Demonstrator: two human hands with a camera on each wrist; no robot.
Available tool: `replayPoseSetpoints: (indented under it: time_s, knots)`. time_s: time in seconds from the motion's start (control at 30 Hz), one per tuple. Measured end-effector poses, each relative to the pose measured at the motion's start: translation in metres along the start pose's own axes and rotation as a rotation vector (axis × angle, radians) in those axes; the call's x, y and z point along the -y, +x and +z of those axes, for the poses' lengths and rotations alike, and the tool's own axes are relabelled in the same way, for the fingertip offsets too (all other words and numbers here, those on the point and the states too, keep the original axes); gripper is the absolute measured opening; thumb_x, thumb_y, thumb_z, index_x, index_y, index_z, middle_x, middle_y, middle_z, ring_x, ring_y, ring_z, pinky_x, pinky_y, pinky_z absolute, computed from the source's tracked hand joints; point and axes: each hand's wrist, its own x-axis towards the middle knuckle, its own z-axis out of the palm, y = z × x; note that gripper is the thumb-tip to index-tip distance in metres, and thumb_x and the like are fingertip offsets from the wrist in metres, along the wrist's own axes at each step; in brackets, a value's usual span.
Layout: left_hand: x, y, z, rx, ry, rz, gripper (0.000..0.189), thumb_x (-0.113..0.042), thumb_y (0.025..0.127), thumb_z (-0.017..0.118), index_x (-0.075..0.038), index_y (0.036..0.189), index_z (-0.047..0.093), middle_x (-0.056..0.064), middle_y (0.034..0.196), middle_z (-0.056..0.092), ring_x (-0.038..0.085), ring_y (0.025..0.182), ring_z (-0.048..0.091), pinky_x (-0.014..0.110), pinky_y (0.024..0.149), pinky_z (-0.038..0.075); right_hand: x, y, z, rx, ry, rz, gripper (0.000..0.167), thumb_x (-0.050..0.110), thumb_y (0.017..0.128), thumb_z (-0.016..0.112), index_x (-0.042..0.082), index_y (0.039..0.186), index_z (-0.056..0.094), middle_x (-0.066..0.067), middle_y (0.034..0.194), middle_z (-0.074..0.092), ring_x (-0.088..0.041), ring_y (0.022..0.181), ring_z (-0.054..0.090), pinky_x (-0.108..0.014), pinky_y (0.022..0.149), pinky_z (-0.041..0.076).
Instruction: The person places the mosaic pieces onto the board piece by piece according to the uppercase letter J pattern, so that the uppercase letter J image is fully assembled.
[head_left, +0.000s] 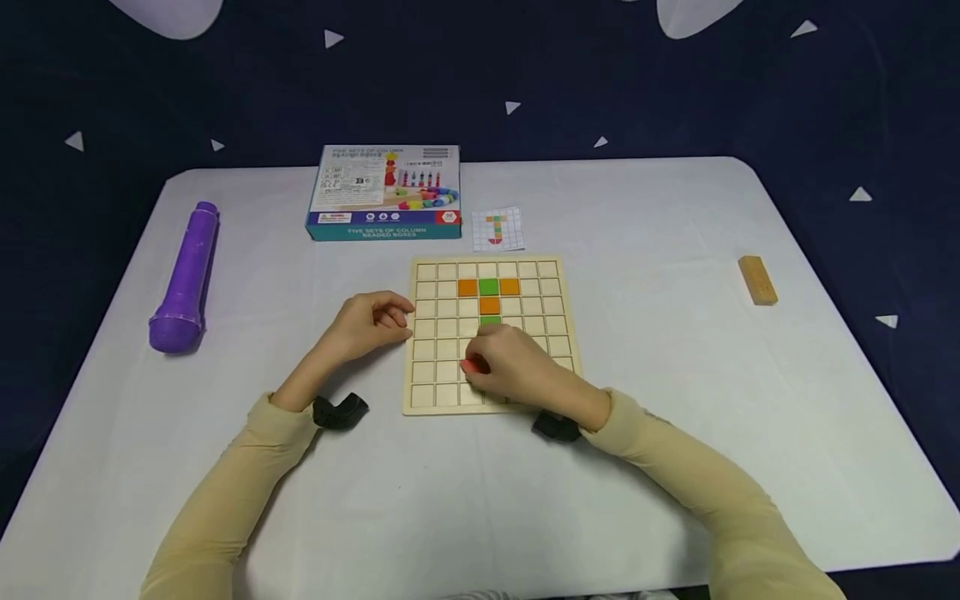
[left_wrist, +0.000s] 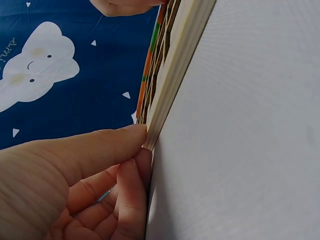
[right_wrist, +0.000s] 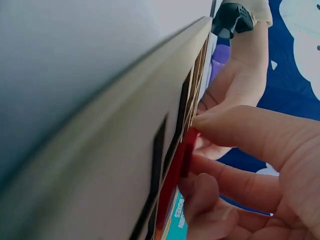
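A square wooden grid board (head_left: 445, 350) lies on the table. Orange and green tiles (head_left: 489, 287) form a row in its upper part, with an orange tile (head_left: 489, 306) and a partly covered green tile (head_left: 491, 320) below. My right hand (head_left: 517, 362) is over the lower middle, pinching a small red tile (right_wrist: 188, 152) between thumb and fingers, low at the grid. The hand hides several cells. At the board's left edge, my left hand (head_left: 367, 323) holds the frame with thumb and bent fingertips, as the left wrist view also shows.
A pattern card (head_left: 498, 228) with a coloured figure lies behind the board, beside a bead toy box (head_left: 384, 193). A purple microphone-shaped toy (head_left: 183, 279) lies at the left. Far right is a wooden block (head_left: 757, 280). Black wrist devices (head_left: 340, 412) sit at both cuffs.
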Motion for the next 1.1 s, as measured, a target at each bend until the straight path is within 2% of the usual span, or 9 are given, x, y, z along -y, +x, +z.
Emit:
replayPoseSetpoints:
  time_s: [0.17,0.43,0.7,0.83,0.93,1.03,1.1]
  knots:
    - [0.0,0.0,0.0,0.0,-0.001,-0.001,0.032,-0.004,0.078,0.072,0.002,0.108,0.064,0.015,0.084,0.063,0.011,0.067,0.054,0.016,0.061,0.043,0.003,0.004,0.001,0.031,-0.028,0.014,0.014,0.012,0.083,0.063,0.008,0.069,0.066,0.0,0.066,0.056,-0.009,0.062,0.043,-0.016,0.054,0.033]
    - [0.001,0.001,0.0,0.0,-0.004,-0.004,0.032,-0.004,0.078,0.072,0.002,0.108,0.064,0.015,0.084,0.063,0.012,0.067,0.053,0.016,0.061,0.043,0.003,0.004,0.002,0.022,-0.049,0.02,0.017,0.013,0.083,0.065,0.008,0.067,0.065,-0.001,0.067,0.056,-0.009,0.061,0.044,-0.016,0.053,0.034]
    - [0.002,0.001,-0.001,-0.002,-0.001,-0.001,0.032,-0.004,0.078,0.072,0.002,0.108,0.064,0.015,0.084,0.063,0.011,0.067,0.053,0.015,0.06,0.043,0.0,0.003,0.001,0.02,-0.006,0.025,0.019,0.013,0.082,0.066,0.007,0.065,0.061,-0.003,0.066,0.054,-0.009,0.06,0.042,-0.015,0.052,0.033]
    - [0.001,0.001,-0.002,-0.002,0.004,0.0,0.032,-0.004,0.078,0.072,0.002,0.108,0.064,0.015,0.084,0.063,0.011,0.067,0.053,0.015,0.06,0.043,-0.003,0.001,-0.003,0.039,0.043,0.027,0.015,0.014,0.083,0.067,0.006,0.071,0.064,-0.003,0.069,0.055,-0.01,0.063,0.045,-0.017,0.055,0.036]
    - [0.001,0.001,-0.004,0.028,-0.001,-0.002,0.031,-0.005,0.079,0.071,0.002,0.109,0.063,0.015,0.086,0.063,0.011,0.068,0.053,0.015,0.061,0.043,-0.008,-0.004,-0.01,0.029,0.065,0.015,0.013,0.017,0.083,0.069,0.005,0.079,0.068,-0.004,0.076,0.06,-0.012,0.069,0.051,-0.019,0.061,0.043]
    - [0.001,-0.001,-0.009,0.062,0.016,0.002,0.03,-0.008,0.084,0.067,0.0,0.112,0.062,0.014,0.09,0.063,0.013,0.072,0.054,0.017,0.062,0.044,-0.018,-0.011,-0.023,-0.021,0.069,0.001,0.016,0.018,0.082,0.07,0.003,0.089,0.07,-0.006,0.084,0.065,-0.013,0.072,0.056,-0.021,0.065,0.048]
    - [0.002,-0.004,-0.015,0.065,0.046,0.02,0.03,-0.01,0.087,0.064,-0.001,0.115,0.061,0.015,0.096,0.063,0.017,0.078,0.056,0.022,0.067,0.046,-0.027,-0.017,-0.035,-0.056,0.063,0.005,0.019,0.017,0.084,0.068,0.001,0.094,0.07,-0.009,0.087,0.066,-0.013,0.07,0.056,-0.023,0.063,0.048]
